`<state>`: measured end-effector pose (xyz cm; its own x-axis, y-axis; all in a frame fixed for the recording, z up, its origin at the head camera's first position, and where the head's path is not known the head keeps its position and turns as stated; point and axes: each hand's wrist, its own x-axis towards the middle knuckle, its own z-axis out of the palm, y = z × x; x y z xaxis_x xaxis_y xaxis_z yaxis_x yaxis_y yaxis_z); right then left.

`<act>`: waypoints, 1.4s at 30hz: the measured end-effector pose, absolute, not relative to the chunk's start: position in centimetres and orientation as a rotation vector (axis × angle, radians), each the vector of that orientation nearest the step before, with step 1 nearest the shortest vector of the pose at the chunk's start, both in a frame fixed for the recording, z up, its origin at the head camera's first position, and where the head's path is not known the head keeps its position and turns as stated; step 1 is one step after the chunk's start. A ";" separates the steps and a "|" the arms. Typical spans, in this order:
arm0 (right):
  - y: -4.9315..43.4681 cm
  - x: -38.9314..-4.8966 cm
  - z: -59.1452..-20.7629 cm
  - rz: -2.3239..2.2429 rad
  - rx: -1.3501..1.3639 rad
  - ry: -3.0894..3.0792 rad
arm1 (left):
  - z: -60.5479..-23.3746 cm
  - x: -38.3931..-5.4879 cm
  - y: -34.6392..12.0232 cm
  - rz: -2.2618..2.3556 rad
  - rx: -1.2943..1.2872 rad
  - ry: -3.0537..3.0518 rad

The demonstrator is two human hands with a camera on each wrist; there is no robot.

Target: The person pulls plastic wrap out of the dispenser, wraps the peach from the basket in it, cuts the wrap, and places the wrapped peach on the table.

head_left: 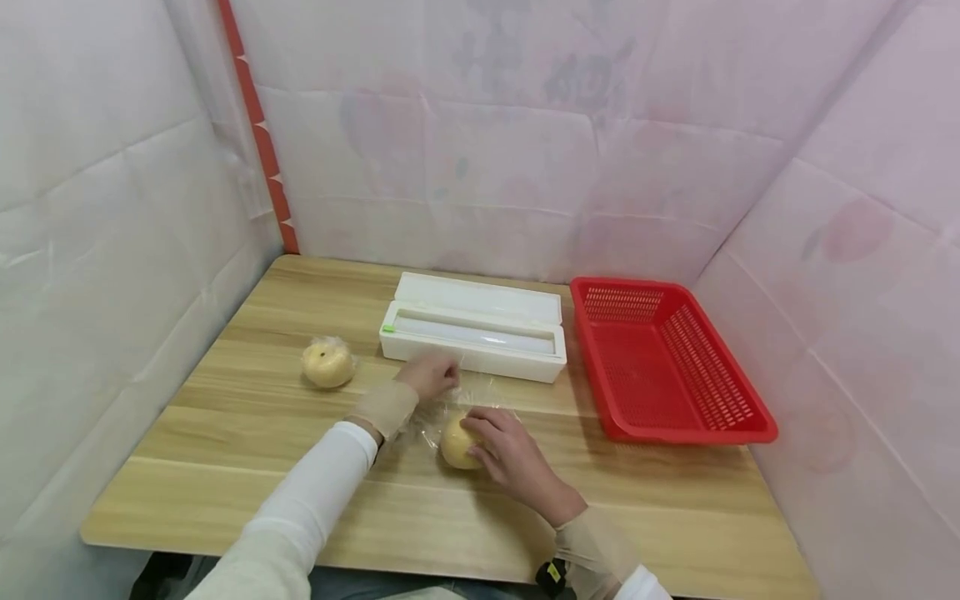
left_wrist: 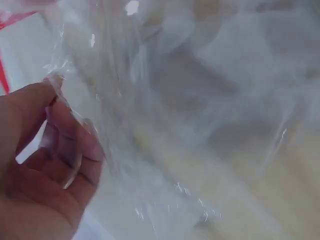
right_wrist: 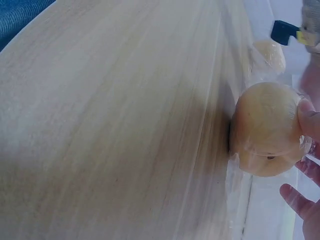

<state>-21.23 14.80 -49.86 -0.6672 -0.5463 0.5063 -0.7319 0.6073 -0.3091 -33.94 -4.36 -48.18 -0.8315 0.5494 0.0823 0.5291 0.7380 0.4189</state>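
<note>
A round yellow pear-like fruit (head_left: 454,443) sits on clear plastic wrap (left_wrist: 120,100) near the middle of the wooden table. My right hand (head_left: 517,460) grips it from the right, thumb and fingers on its sides; the right wrist view shows the fruit (right_wrist: 265,122) with film around it. Pinched between the thumb and fingers of my left hand (left_wrist: 55,155) is an edge of the wrap, just in front of the white box. From the head, the left hand (head_left: 430,377) is blurred and its fingertips are partly hidden.
Behind the hands stands a long white wrap box (head_left: 480,360) with its lid raised. A red plastic basket (head_left: 678,435) is at the right. Another yellow fruit (head_left: 327,367), wrapped in film, lies at the left of the table (head_left: 225,433). White sheets surround three sides.
</note>
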 end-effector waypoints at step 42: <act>14.9 -23.4 -49.1 1.216 0.649 -2.788 | -51.4 -24.7 -4.9 0.633 1.559 3.107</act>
<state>-23.38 14.87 -49.12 -0.9126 -0.3614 0.1914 -0.3861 0.6074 -0.6942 -24.69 -4.92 -51.39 -0.5498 0.6780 0.4879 0.8149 0.5637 0.1348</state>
